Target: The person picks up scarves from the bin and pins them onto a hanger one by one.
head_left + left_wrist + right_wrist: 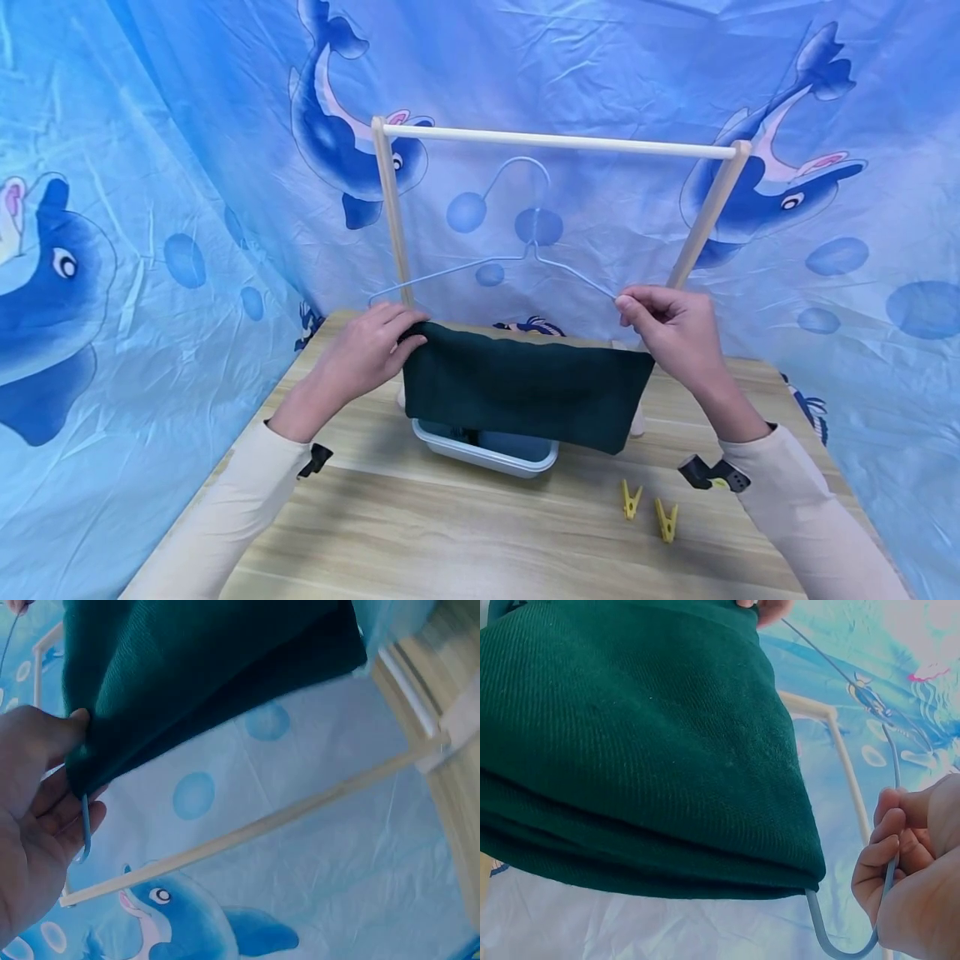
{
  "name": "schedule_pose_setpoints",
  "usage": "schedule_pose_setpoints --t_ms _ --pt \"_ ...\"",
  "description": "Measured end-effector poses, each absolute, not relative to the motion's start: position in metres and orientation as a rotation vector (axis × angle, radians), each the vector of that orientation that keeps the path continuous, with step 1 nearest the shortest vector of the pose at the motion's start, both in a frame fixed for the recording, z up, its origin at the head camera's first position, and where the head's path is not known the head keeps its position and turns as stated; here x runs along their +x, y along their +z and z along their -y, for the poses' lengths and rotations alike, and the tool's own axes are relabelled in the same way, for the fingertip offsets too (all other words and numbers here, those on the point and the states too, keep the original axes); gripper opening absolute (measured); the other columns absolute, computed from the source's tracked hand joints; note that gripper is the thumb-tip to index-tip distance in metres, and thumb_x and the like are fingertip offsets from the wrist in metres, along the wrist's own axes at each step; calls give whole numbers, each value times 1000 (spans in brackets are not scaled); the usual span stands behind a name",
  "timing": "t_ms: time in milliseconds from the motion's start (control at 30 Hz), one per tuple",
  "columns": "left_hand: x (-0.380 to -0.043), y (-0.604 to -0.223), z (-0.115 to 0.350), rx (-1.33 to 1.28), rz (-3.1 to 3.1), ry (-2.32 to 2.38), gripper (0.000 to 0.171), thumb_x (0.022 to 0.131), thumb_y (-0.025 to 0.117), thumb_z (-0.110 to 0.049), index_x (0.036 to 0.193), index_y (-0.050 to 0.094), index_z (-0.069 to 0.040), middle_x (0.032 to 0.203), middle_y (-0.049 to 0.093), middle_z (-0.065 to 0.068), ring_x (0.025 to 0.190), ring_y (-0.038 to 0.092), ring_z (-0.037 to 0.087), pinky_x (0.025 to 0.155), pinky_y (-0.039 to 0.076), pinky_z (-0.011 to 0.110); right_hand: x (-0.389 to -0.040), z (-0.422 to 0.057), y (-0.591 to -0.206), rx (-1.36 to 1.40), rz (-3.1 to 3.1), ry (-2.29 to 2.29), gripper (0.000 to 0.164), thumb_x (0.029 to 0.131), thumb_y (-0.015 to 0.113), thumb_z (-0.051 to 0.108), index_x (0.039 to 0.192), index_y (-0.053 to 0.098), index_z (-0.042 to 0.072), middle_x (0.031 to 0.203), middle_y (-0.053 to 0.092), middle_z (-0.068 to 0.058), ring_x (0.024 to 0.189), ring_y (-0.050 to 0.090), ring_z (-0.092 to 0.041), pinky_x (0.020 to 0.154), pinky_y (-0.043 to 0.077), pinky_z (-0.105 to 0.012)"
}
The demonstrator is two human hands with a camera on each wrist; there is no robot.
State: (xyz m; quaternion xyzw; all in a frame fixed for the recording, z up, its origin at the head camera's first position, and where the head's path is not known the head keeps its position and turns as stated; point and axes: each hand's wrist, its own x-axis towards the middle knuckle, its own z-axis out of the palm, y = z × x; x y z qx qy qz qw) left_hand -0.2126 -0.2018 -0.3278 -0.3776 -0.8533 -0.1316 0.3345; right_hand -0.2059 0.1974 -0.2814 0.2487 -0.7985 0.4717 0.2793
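Note:
A dark green cloth (525, 383) hangs folded over the lower bar of a light blue wire hanger (489, 263). My left hand (372, 346) pinches the cloth's upper left corner; in the left wrist view the thumb lies on the fabric, and a bent end of the hanger (86, 829) comes out beside the fingers. With my right hand (675, 329) I grip the hanger's right arm, just above the cloth's right corner. The right wrist view shows the fingers curled round the wire, apart from the cloth (645, 742). The hanger's hook points up, off the rail.
A wooden rack with a white rail (555, 140) stands behind the hanger. Below the cloth, a pale blue basin (487, 457) sits on the wooden table (450, 533). Two yellow clothespins (631, 500) lie at the right. A blue dolphin-print curtain (187, 167) surrounds the table.

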Motion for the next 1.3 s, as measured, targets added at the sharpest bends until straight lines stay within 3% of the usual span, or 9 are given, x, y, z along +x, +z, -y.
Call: schedule_pose_setpoints --t_ms 300,567,767,1067,1300 --pt "-201 -316 196 -935 2231 -701 33 94 75 -13 124 68 -3 122 70 11 117 64 28 100 50 47 -211 -201 -284 699 2148 1255 7 93 72 -1 93 78 0 70 66 3 51 47 -7 47 36 -21" --pt "-207 -301 199 -898 2040 -827 32 87 79 -3 118 72 0 114 72 13 102 64 26 89 50 34 -214 -203 -284 723 2135 1236 9 94 71 -2 91 78 2 69 66 1 50 45 -7 47 34 -23" --pt "-216 -294 202 -806 2048 -887 34 87 81 -7 120 74 -4 119 71 12 110 60 29 88 46 42 -216 -203 -282 729 2149 1207 8 94 71 -1 93 79 1 70 66 2 52 48 -6 49 37 -21" --pt "-222 -285 206 -679 2297 -1073 33 94 77 -21 125 74 -13 124 73 4 120 62 25 97 48 52 -221 -202 -282 738 2166 1213 8 94 71 0 94 79 1 72 66 3 55 51 -7 51 40 -19" --pt "-229 -282 210 -672 2430 -1144 32 96 74 -28 125 75 -16 122 73 3 108 63 22 88 50 41 -224 -202 -281 747 2176 1209 8 94 71 0 94 79 0 72 67 0 55 52 -6 50 40 -19"
